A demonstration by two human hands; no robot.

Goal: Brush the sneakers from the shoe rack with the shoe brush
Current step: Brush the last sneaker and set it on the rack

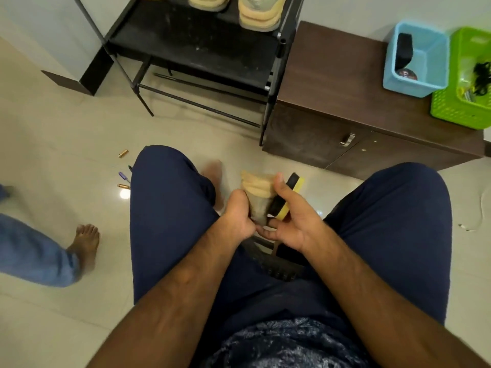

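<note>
L hand (236, 219) fingers curled tight on sneaker (256, 187) btw knees (164, 187). R hand (295, 224) grips brush (293, 183), prob touching sneaker's right side. More sneakers (261, 14) on rack (202, 49), far end.

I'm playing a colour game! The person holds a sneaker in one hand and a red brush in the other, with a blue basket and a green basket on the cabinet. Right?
Not quite. In the head view the brush in the right hand is yellow and black, not red. The left hand holds the sneaker, and the blue basket and green basket are on the cabinet.
</note>
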